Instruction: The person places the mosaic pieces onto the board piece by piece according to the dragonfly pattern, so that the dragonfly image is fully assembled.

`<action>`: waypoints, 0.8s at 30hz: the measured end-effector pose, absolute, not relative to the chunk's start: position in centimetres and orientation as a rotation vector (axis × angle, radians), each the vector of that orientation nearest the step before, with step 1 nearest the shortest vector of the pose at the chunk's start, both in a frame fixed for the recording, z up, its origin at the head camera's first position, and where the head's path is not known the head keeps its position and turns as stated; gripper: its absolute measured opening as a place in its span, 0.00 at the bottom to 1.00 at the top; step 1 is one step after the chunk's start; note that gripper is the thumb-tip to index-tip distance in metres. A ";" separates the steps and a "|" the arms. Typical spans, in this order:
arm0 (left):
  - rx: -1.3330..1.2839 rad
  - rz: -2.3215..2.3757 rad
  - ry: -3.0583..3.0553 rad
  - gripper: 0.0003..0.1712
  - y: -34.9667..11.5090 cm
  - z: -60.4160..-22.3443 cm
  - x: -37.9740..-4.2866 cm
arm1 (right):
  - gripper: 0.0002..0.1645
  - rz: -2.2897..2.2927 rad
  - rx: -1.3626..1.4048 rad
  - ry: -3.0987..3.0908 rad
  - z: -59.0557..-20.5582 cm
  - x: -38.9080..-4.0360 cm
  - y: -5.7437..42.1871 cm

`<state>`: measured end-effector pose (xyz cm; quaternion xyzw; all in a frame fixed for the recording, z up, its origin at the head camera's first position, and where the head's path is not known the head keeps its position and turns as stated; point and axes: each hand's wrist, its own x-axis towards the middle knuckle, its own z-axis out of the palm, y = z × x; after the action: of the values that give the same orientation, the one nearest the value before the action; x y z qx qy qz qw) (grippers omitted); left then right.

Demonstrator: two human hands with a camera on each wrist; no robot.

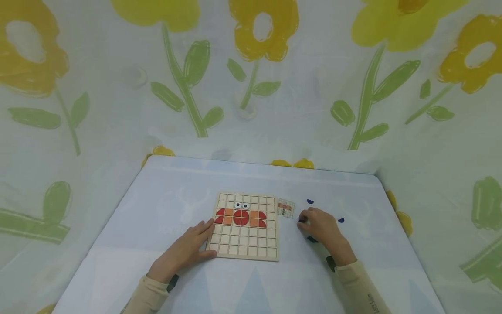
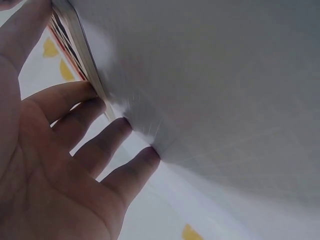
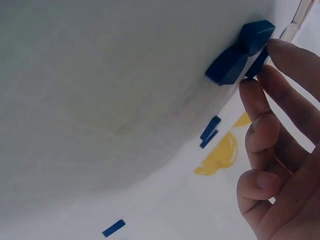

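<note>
A square wooden grid board [image 1: 243, 252] lies flat on the table. Orange and red tiles and two eye tiles form a figure on its upper half, with a red circle [image 1: 241, 217] in the middle. My left hand [image 1: 188, 246] rests at the board's left edge, fingers extended and thumb at the lower corner. To the right of the board, my right hand [image 1: 322, 229] pinches a small dark blue piece [image 3: 257, 64] between thumb and fingertips. Close beside those fingertips in the right wrist view are more blue pieces [image 3: 227, 66].
A small picture card [image 1: 286, 208] with a similar figure on a grid lies by the board's upper right side. Loose blue half-round pieces lie around the right hand, one beyond it [image 1: 310, 201] and one to its right [image 1: 341, 220]. Flower-patterned cloth [image 1: 306, 109] surrounds the table.
</note>
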<state>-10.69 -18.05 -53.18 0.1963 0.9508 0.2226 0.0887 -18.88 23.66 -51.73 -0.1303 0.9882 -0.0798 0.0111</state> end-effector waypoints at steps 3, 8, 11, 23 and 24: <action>0.599 0.667 2.827 0.51 -18.0 -53.1 -10.7 | 0.09 -0.243 -0.415 3.075 -51.9 -18.7 23.6; 0.611 0.668 2.824 0.50 -18.0 -53.0 -10.7 | 0.09 -0.278 -0.410 3.064 -51.8 -18.3 23.8; 0.601 0.678 2.819 0.50 -18.1 -53.0 -10.7 | 0.10 -0.327 -0.383 3.051 -51.8 -18.1 24.0; 0.591 0.683 2.825 0.51 -18.1 -53.2 -10.8 | 0.10 -0.416 -0.352 2.987 -51.7 -18.3 24.5; 0.594 0.684 2.828 0.51 -18.1 -53.2 -10.8 | 0.10 -0.421 -0.355 2.984 -51.7 -18.3 24.5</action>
<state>-10.75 -18.08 -53.19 0.1993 0.9488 0.2296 0.0861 -18.31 24.46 -51.69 -0.1167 0.9820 -0.1386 0.0534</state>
